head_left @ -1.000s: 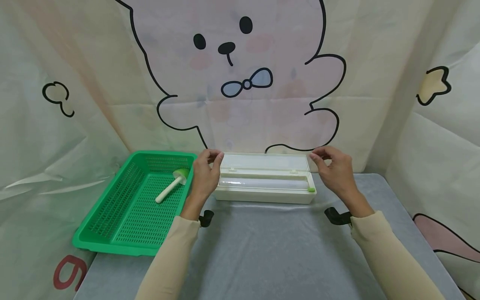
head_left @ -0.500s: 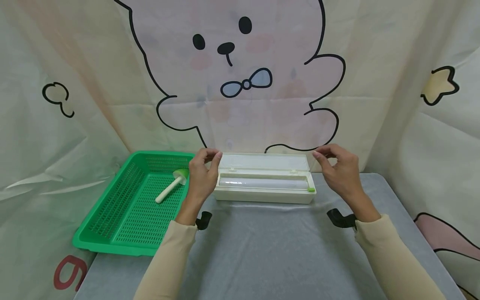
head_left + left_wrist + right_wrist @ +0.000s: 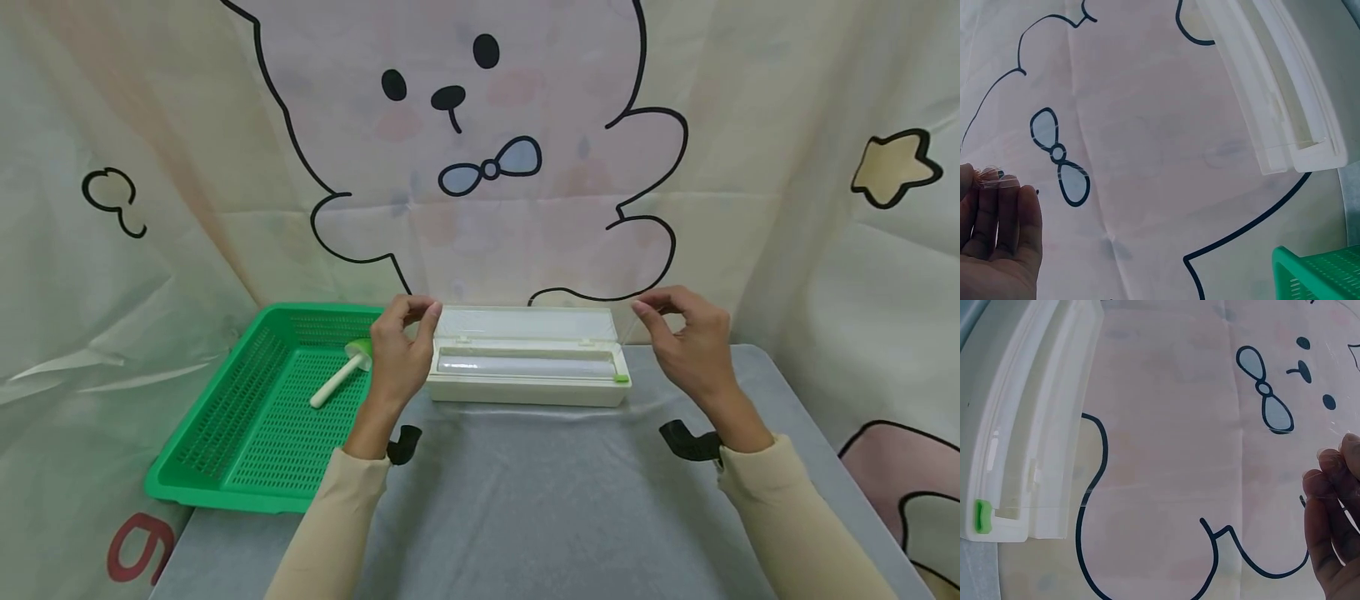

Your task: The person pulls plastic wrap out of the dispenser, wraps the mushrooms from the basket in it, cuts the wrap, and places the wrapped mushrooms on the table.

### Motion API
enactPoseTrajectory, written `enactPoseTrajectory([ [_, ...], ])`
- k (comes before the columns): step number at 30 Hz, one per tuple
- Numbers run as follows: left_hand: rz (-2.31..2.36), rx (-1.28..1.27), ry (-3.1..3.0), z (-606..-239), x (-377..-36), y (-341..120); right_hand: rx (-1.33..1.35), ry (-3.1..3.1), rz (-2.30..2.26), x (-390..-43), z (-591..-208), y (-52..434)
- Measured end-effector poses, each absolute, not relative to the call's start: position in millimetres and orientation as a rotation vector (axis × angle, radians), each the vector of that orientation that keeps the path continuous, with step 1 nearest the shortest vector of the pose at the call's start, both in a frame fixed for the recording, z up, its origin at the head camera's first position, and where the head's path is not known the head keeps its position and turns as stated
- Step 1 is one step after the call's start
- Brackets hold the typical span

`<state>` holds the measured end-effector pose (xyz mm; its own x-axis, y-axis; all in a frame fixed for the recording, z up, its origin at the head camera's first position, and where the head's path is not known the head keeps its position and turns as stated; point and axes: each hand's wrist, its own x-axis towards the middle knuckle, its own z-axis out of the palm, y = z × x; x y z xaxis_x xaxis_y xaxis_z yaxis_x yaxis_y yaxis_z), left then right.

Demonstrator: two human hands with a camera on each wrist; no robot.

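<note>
L hand (image 3: 396,354): fingers pinch clear wrap (image 3: 525,321) | R hand (image 3: 686,342): pinches wrap too | wrap box (image 3: 528,387) open, betw hands | green basket (image 3: 225,433) at left, w/ brush (image 3: 341,375)

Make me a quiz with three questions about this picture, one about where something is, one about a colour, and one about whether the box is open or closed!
1. Where is the white brush?
A. inside the basket
B. on top of the box
C. in a hand

2. What colour is the basket?
A. red
B. green
C. blue

3. How is the lid of the cling film box?
A. shut tight
B. taken off and lying on the table
C. open, standing up at the back

Answers:
1 A, the brush lies on the basket's mesh floor.
2 B, the basket's rim and walls are bright green.
3 C, the lid stands up behind the roll, while the left hand and right hand each pinch a corner of thin clear film.
</note>
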<state>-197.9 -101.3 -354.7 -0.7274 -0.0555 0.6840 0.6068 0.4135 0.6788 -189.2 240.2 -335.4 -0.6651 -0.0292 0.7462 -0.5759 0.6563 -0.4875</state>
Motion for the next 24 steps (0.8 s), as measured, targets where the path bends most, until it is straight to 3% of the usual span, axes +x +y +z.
enactPoseTrajectory([
  [24,-1.368,-0.542,-1.935,-340,-176,-105,0.494,-2.068,0.978,-164,-321,237],
])
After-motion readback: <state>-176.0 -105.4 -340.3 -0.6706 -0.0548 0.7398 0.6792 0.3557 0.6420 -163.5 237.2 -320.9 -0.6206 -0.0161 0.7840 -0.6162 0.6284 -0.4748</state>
